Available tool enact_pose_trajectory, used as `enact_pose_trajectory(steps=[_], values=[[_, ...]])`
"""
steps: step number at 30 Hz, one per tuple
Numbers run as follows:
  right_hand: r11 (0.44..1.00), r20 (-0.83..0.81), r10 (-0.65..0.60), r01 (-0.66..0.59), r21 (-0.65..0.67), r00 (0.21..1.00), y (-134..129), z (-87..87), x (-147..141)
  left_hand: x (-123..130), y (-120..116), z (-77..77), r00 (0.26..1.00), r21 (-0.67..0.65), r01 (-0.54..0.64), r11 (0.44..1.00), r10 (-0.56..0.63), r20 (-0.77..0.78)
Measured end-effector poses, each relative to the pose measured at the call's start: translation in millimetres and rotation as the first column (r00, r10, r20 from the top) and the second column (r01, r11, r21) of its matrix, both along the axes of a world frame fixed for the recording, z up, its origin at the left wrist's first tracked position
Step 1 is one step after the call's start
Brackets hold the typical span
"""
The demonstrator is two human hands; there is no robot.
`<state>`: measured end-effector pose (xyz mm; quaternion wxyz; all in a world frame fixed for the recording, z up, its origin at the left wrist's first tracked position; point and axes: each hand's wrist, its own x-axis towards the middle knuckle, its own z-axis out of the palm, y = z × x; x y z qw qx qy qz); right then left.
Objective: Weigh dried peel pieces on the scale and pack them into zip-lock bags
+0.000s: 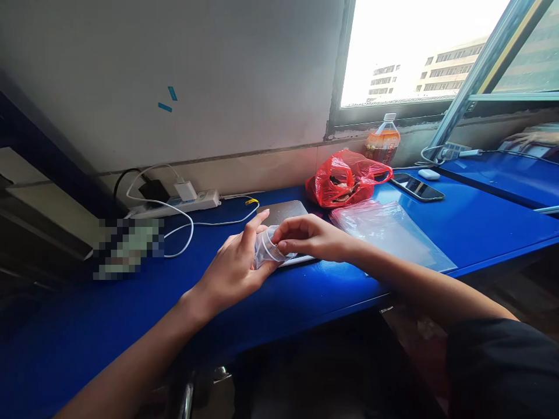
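Observation:
Near the middle of the table, my left hand (238, 256) is closed around a clear plastic bag (264, 247), which is crumpled and has a rounded, open mouth facing right. The fingers of my right hand (305, 235) are pinched together at that mouth, their tips partly inside it. What they pinch, if anything, is too small to make out. Behind and below both hands lies a flat device with a silver plate (282, 210) and a white front edge, partly hidden by them. A stack of clear plastic bags (393, 235) lies under and beyond my right forearm.
A red plastic bag (336, 180) stands behind the stack, with a drink bottle (383, 139) by the window. A phone (417, 186) and a white case (428, 174) lie to the right. On the left, a power strip (201, 201) trails a white cable (191, 230) across the blue table (144, 314).

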<state>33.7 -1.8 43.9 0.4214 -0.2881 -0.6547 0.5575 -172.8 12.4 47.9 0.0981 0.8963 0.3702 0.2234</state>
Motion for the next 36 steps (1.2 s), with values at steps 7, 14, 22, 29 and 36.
enact_pose_trajectory(steps=[7,14,22,29,36], values=[[0.997,-0.033,-0.034,0.031,-0.076,0.999,1,-5.1,-6,0,0,-1.1,1.000,0.031,0.014,0.999,-0.014,-0.010],[0.997,0.030,-0.053,0.055,-0.047,0.998,1,-8.7,-8,0,1,-3.4,0.999,0.045,0.020,0.999,-0.019,-0.029],[0.994,0.056,-0.104,0.102,0.028,0.993,0,-10.3,-11,0,2,-5.7,0.993,0.163,0.103,0.981,-0.091,-0.080],[0.990,0.030,-0.144,0.144,-0.001,0.989,-1,-14.3,-18,2,2,-6.2,0.989,0.153,0.121,0.981,-0.107,-0.099],[0.991,0.033,-0.129,0.130,-0.036,0.991,-3,-14.5,-20,2,1,-6.4,0.986,0.152,0.136,0.979,-0.119,-0.116]])
